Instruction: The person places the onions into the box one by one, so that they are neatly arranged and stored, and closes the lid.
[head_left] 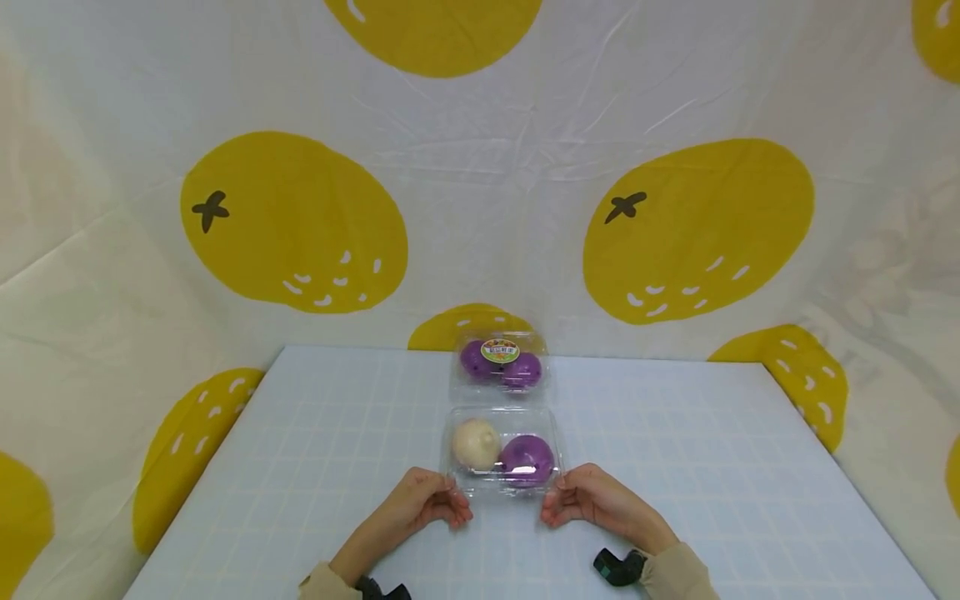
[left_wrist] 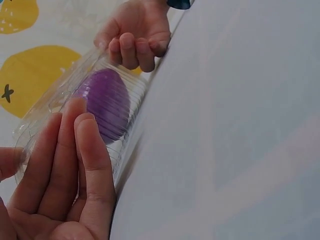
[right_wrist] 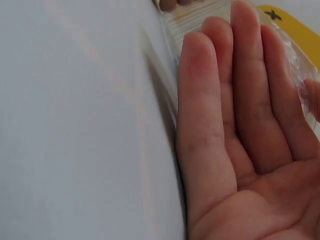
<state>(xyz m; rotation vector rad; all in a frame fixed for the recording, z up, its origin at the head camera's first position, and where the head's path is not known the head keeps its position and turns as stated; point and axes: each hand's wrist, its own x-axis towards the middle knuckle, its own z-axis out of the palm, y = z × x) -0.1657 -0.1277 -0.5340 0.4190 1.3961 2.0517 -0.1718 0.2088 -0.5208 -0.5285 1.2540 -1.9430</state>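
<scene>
A clear plastic clamshell box (head_left: 468,483) sits near the middle of the table, its lid down. Through the plastic show a cream-coloured round piece (head_left: 476,444) and a glossy purple egg-shaped one (head_left: 527,460); their exact kind is unclear. At the box's near left corner, my left hand (head_left: 429,500) pinches the rim between thumb and fingers. My right hand (head_left: 596,502) pinches the rim at the near right corner in the same way. In the left wrist view, the purple piece (left_wrist: 107,105) shows behind the fingers. The right wrist view is mostly filled by the fingers (right_wrist: 250,90).
Behind it stands a second clear box (head_left: 461,387) with two purple pieces and an oval label (head_left: 500,351). The white gridded table (head_left: 337,417) ends at a backdrop cloth (head_left: 495,208) printed with yellow fruit. Dark devices (head_left: 619,567) are strapped to both wrists.
</scene>
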